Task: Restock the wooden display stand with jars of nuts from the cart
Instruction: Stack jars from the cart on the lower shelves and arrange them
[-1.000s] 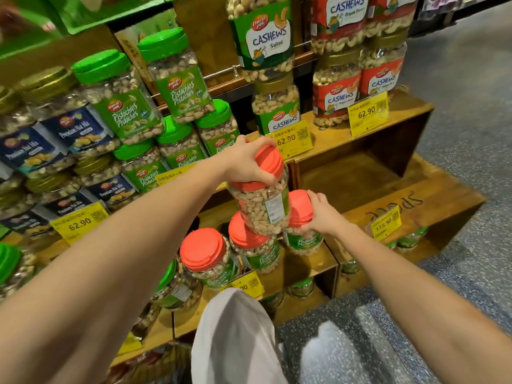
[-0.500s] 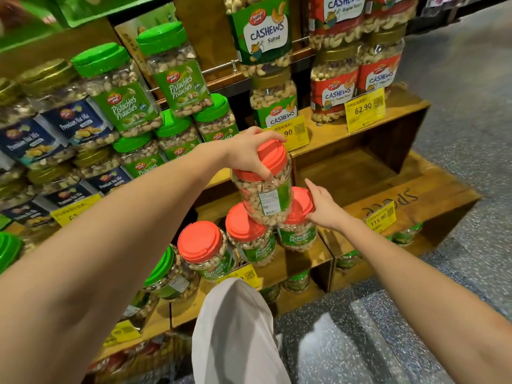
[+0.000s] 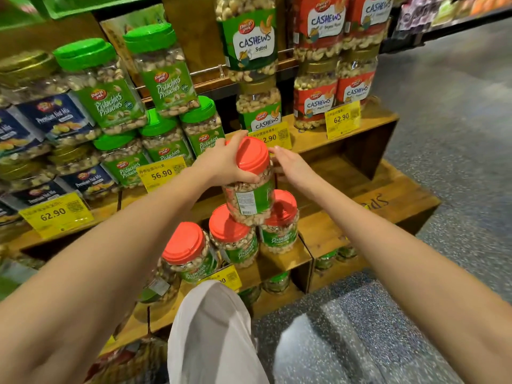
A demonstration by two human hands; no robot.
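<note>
My left hand grips a red-lidded pistachio jar by its lid and shoulder. The jar stands on top of two red-lidded jars on the lower step of the wooden display stand. My right hand touches the right side of the held jar near the lid, fingers fairly straight. A third red-lidded jar stands to the left in the same row.
Green-lidded pistachio jars and blue nut-mix jars fill the shelves on the left. Cashew jars stand on the upper step. Yellow price tags hang on shelf edges. Bare wood lies on the right steps; speckled floor beyond.
My right hand left the lower right jar and rose to the side of the top jar. The top jar settled onto the two jars below.
</note>
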